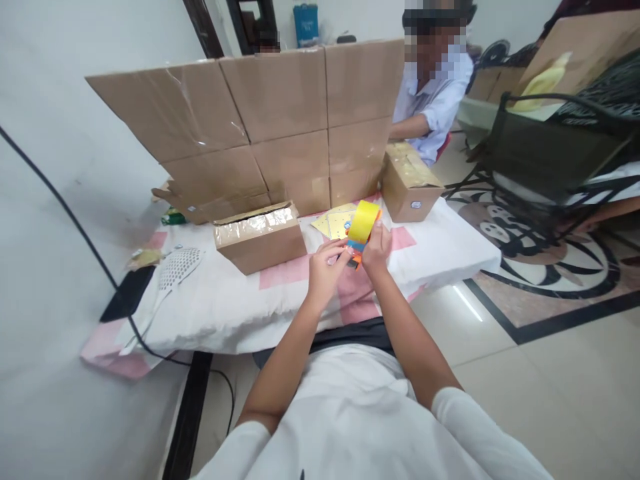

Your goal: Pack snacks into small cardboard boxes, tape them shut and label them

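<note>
Head view takes in a big sheet of folded cardboard [280, 127], brown, creased and streaked with shiny clear tape. It stands upright like a screen just behind the taped carton [260, 237]. That carton is a small brown box, its top glossy with tape. It sits on a low surface [450, 247] draped in soft white cloth with pink squares.

Right of the taped carton, and a little further back, a second carton [410, 180] of the same board sits in front of a co-worker in a pale shirt [435, 100]. Left of the taped carton lies a white plastic swatter [177, 267] with a perforated head. A few flat yellow sheets [337, 223] lie just to its right.

The tape dispenser [364, 223] is held up off the cloth, right of the taped carton and nearer the wearer. It carries a round yellow roll on an orange and blue plastic frame. The right hand [376, 250] has its fingers clenched round the frame below the roll. The left hand [325, 270] has its fingers curled in, with the tips pinched at the frame's lower end.

By the look of it, the dispenser is being readied or adjusted and no tape has yet been drawn. Freeing the tape end would call for a steady grip on the frame and a fine pinch at the edge of the roll.
</note>
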Available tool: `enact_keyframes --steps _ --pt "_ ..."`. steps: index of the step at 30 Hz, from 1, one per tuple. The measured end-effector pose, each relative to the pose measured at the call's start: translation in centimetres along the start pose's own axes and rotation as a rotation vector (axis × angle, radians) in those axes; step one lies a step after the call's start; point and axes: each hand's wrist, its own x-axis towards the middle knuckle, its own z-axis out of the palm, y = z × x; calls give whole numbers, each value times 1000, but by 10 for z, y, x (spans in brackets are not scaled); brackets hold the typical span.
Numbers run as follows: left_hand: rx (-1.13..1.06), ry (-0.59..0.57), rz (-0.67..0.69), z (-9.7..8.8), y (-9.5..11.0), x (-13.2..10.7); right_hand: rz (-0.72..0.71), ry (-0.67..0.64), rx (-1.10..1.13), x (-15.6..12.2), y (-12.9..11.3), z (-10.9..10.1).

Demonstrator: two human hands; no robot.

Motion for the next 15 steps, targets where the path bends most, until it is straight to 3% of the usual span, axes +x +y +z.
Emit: enact_keyframes --steps 3,8,12,15 --pt "102 -1 -11 2 13 -8 -57 41 -26 -1 -6 -4" --pt "-36 -119 -251 -2 17 -24 -83 45 16 7 -20 -7" --pt "-175 -168 -346 -4 14 -29 30 92 139 28 -33 -6" --pt "-243 -217 -303 -3 19 -26 150 49 247 39 -42 -5"
